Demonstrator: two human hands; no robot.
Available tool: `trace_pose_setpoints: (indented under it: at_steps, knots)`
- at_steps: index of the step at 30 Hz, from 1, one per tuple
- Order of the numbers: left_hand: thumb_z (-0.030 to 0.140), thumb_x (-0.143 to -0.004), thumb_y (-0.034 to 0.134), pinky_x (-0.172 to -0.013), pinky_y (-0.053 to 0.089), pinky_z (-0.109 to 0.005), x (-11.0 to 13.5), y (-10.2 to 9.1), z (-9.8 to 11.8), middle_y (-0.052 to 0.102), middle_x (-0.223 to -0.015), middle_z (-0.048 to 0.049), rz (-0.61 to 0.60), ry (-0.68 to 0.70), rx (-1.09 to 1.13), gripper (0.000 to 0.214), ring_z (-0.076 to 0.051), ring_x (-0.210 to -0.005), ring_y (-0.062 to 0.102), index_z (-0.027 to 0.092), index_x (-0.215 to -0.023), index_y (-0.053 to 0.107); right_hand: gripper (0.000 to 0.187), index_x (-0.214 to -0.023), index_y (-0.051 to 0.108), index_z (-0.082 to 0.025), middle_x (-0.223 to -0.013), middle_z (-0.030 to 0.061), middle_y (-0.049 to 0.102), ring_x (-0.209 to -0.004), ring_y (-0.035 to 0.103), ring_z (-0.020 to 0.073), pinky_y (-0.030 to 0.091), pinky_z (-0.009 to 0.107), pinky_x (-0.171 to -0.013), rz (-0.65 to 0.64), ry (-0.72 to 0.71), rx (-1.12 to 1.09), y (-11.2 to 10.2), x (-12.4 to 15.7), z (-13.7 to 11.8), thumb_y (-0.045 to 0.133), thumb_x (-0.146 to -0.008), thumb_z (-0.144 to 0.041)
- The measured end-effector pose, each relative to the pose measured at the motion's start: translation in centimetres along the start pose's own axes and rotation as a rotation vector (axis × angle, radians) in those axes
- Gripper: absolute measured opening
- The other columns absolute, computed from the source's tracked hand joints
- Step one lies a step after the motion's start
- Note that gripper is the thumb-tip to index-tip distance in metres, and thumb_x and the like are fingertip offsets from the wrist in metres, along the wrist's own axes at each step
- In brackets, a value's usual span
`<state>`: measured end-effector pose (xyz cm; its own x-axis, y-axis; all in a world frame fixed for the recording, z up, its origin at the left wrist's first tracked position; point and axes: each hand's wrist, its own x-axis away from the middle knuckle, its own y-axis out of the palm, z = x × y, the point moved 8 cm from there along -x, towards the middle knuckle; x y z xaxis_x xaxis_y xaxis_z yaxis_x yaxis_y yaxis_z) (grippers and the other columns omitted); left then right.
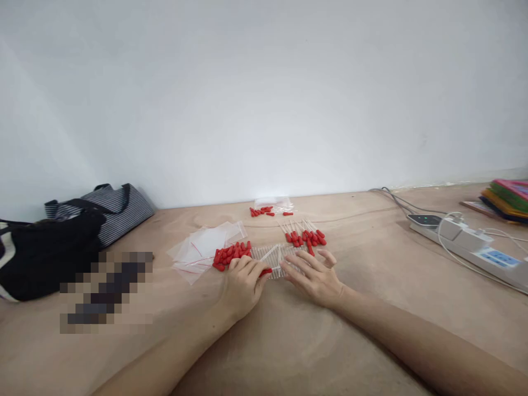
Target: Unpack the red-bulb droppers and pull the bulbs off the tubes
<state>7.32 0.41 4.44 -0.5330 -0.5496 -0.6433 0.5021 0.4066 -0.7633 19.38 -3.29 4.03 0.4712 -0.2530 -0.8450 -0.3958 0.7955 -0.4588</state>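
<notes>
On the tan table lies a row of clear thin tubes (272,256) between a pile of red caps (231,254) and a second cluster of red-capped tubes (304,236). My left hand (244,283) is curled, its fingers pinched on a red cap at the row's near edge. My right hand (313,275) rests flat with spread fingers on the tubes' right part. Empty clear zip bags (202,247) lie left of the red caps.
A few more red caps and a small bag (270,208) lie near the wall. A black bag (45,253) and a striped bag (111,209) sit at the left. A power strip with cables (466,242) and stacked coloured books (505,198) are at the right.
</notes>
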Motion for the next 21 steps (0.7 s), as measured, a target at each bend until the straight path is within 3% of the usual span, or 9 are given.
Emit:
trace_pose_setpoints:
  at_steps: [2,7,13,21]
  knots:
    - [0.023,-0.083,0.048,-0.065,0.028,-0.031,0.3,0.1,0.8,0.065,-0.073,0.0005,0.032,0.082,-0.004,0.012,-0.015,-0.071,0.049,0.019,-0.080,0.059,0.016,-0.096,0.058,-0.024,-0.080,-0.0039,0.066,-0.092,0.052,0.0124,0.014,0.036,-0.090,0.018,-0.075,-0.003,0.2,0.3,-0.7,0.051,-0.083,-0.020]
    - [0.026,-0.084,0.049,-0.067,0.026,-0.031,0.5,0.4,1.6,0.063,-0.067,0.0025,0.100,0.165,-0.060,0.012,-0.014,-0.067,0.047,0.021,-0.084,0.060,0.015,-0.083,0.059,-0.018,-0.056,-0.0054,0.059,-0.079,0.053,0.0096,0.015,0.037,-0.091,-0.007,-0.095,-0.041,0.9,0.3,-1.2,0.046,-0.081,-0.010]
    - [0.022,-0.087,0.040,-0.068,0.024,-0.032,0.5,0.0,2.1,0.053,-0.054,0.0003,0.085,0.231,-0.217,0.029,-0.014,-0.063,0.042,0.018,-0.063,0.056,0.017,-0.067,0.053,-0.018,-0.047,-0.0064,0.051,-0.063,0.044,0.0081,0.014,0.036,-0.087,-0.109,-0.070,-0.062,1.2,-0.2,-0.8,0.046,-0.082,-0.016]
    - [0.013,-0.086,0.031,-0.068,0.026,-0.033,0.8,-0.5,2.8,0.055,-0.058,-0.0004,0.117,0.342,-0.254,0.031,-0.014,-0.065,0.045,0.017,-0.073,0.059,0.024,-0.060,0.051,-0.018,-0.046,-0.0057,0.051,-0.063,0.040,0.0094,0.011,0.037,-0.086,-0.232,0.018,-0.207,1.8,-0.6,-0.2,0.047,-0.082,-0.024]
